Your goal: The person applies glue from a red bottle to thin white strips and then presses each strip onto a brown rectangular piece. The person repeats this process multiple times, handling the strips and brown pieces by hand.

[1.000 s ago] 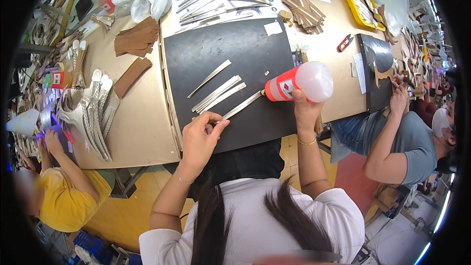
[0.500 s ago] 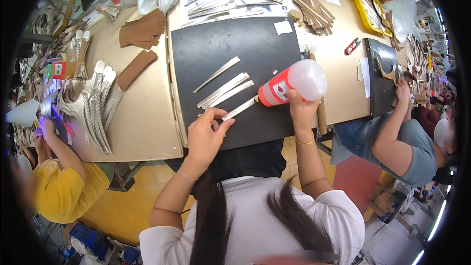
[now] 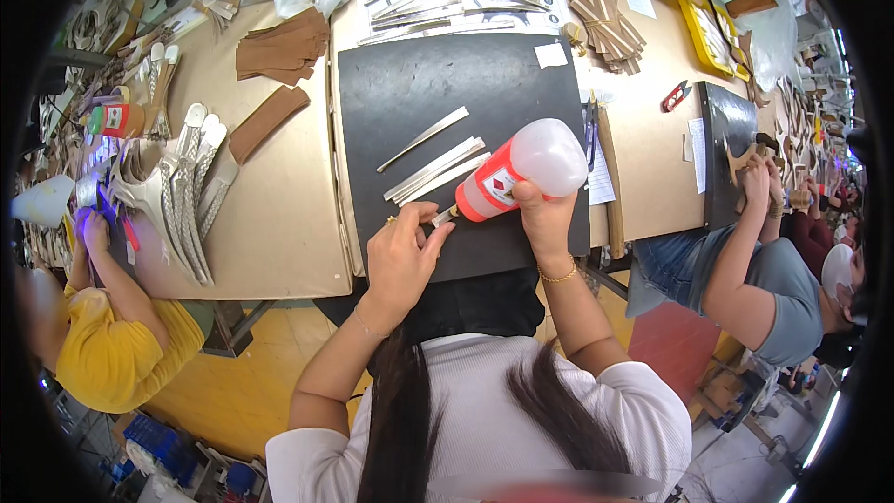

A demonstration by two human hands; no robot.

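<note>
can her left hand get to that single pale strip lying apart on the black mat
Probably yes: the left hand rests on the black mat, and only bare mat lies between it and the single pale strip.

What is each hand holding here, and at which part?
The right hand grips the squeeze bottle around its translucent base end, nozzle tilted down-left. The left hand pinches the near end of a pale strip on the black mat.

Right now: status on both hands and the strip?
Right hand grips tilted red squeeze bottle with translucent base, nozzle at left hand. Left hand pins thin pale strip on black mat. Nothing in the way.
</note>
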